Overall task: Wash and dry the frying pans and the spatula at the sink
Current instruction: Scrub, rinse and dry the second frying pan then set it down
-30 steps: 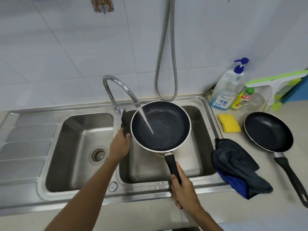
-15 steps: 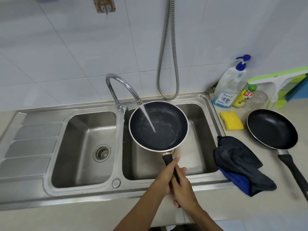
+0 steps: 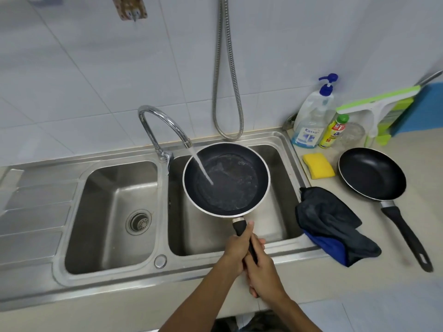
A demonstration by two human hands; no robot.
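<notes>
A black frying pan [image 3: 230,180] with a pale rim hangs level over the right sink basin [image 3: 282,219], under running water from the tap [image 3: 163,123]. Water pools inside it. Both hands grip its black handle: my left hand [image 3: 236,248] higher up, thumb along the handle, my right hand [image 3: 263,276] just below it. A second black frying pan [image 3: 371,173] lies on the counter to the right, handle pointing toward me. No spatula is in sight.
A dark cloth over a blue one [image 3: 333,226] lies at the sink's right edge. Yellow sponge [image 3: 317,165], pump soap bottle [image 3: 311,118], small yellow bottle [image 3: 333,131] and a green-white squeegee [image 3: 378,104] sit at the back right. Left basin [image 3: 107,236] with drain; metal hose [image 3: 227,92] hangs on the wall.
My left hand left the tap's base area and came over to the pan handle, joining my right hand. The pan stays under the stream and more water has gathered in it.
</notes>
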